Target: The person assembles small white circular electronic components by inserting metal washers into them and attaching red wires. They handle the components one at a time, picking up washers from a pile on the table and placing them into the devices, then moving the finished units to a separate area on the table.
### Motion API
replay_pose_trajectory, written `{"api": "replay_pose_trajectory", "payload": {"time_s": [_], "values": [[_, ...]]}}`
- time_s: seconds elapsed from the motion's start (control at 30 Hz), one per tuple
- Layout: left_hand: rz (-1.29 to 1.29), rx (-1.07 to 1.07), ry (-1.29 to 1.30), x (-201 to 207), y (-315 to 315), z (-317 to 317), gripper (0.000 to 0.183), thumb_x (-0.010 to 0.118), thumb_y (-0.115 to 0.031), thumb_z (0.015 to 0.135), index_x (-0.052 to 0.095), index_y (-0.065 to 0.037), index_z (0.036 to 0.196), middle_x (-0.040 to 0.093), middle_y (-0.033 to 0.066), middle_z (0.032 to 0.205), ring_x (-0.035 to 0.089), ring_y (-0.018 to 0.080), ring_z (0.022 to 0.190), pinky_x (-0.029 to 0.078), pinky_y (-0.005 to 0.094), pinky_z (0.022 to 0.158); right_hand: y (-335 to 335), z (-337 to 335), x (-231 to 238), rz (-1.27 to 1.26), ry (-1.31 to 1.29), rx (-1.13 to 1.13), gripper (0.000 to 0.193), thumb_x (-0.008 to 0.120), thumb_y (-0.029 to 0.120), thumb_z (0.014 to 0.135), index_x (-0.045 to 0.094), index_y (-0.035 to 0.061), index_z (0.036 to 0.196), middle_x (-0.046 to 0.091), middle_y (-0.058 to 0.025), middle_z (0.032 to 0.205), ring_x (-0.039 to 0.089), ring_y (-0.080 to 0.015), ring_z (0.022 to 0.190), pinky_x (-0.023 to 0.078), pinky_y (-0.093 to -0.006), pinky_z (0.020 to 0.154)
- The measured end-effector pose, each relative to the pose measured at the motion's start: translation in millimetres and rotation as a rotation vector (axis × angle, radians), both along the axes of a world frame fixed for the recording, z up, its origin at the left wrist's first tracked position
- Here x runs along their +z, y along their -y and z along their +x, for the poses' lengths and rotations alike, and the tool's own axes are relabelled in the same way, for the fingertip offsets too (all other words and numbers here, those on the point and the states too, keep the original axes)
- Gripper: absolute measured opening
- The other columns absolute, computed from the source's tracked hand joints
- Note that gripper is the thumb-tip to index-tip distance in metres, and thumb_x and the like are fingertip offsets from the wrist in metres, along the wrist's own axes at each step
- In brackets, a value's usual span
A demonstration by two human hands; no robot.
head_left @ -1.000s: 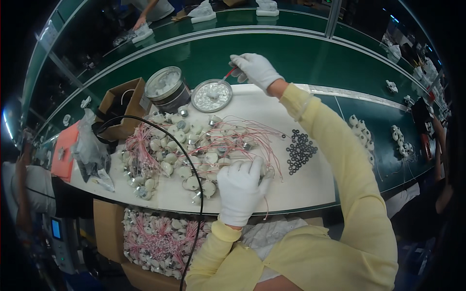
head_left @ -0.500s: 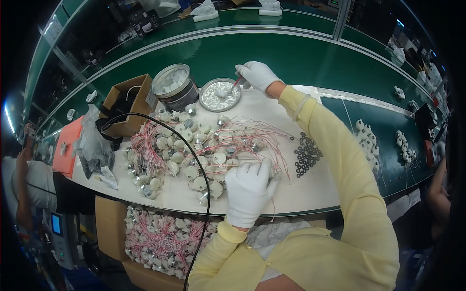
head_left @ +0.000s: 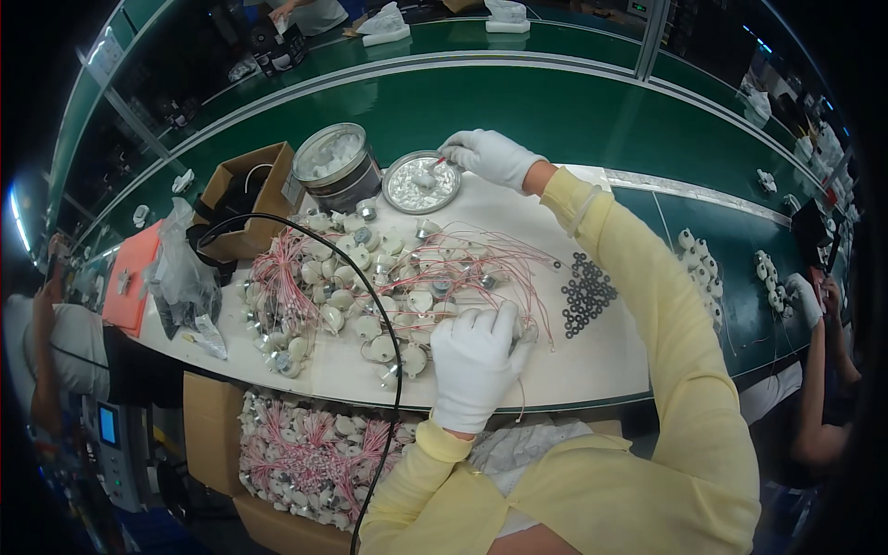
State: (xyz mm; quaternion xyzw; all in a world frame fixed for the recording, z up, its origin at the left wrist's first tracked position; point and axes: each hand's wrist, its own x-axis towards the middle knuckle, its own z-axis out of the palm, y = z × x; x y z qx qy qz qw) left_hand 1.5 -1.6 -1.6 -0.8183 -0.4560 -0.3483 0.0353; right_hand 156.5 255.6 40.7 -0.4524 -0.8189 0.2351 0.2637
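My right hand (head_left: 495,157), in a white glove, pinches a thin red stick (head_left: 437,163). The stick's lower end dips into white paste on a round metal lid (head_left: 392,196). Gloved too, my left hand (head_left: 476,365) rests at the near edge of the white work surface, fingers curled round a small motor (head_left: 530,329) that is mostly hidden. A wire hangs down beside that thumb. To its left lies a wide heap of small cream and silver motors (head_left: 370,326) with pink and red wires. Small dark rings (head_left: 585,294) are spread right of my left hand.
An open tin (head_left: 340,176) with white contents stands beside the lid, next to a cardboard box (head_left: 274,185). A black cable (head_left: 392,338) crosses the motors. Below the table edge, a carton (head_left: 211,435) holds more wired motors. Another person's gloved hand (head_left: 807,301) is at far right.
My right hand has moved a little left and down, bringing the stick lower over the lid. The left hand is nearly still. A co-worker's gloved hand has come into view at right.
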Motion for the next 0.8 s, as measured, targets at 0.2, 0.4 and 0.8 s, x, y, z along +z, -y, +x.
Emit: {"api": "replay_pose_trajectory", "payload": {"time_s": [0.2,0.4,0.8], "values": [[-0.003,-0.006,0.004,0,0,0,0.027,0.083,-0.031,0.083,0.068,-0.013,0.096,0.06,-0.0002,0.074,0.064,0.0216,0.075,0.046,0.0397,0.064,-4,-4,-1,-0.191,-0.148,-0.011,0.041,0.058,0.034,0.107,0.072,0.0022,0.128,0.077,-0.0151,0.114,0.072,-0.0251,0.103,0.055,-0.0355,0.092],[0.008,0.003,0.007,-4,-1,-1,0.027,0.083,-0.03,0.082,0.068,-0.012,0.096,0.06,-0.001,0.073,0.064,0.0211,0.074,0.046,0.0394,0.064,-1,-20,8,-0.47,-0.302,-0.113,0.042,0.058,0.041,0.109,0.074,0.005,0.121,0.077,-0.0052,0.104,0.07,-0.0141,0.092,0.054,-0.0289,0.081],[0.005,-0.005,0.014,-3,0,0,0.028,0.083,-0.031,0.082,0.068,-0.013,0.097,0.06,-0.0008,0.074,0.065,0.0212,0.075,0.046,0.0396,0.064,-4,-20,7,-0.497,-0.433,-0.219,0.046,0.049,0.043,0.11,0.074,0.0044,0.115,0.078,-0.0068,0.098,0.07,-0.0136,0.077,0.052,-0.0294,0.071]]}}
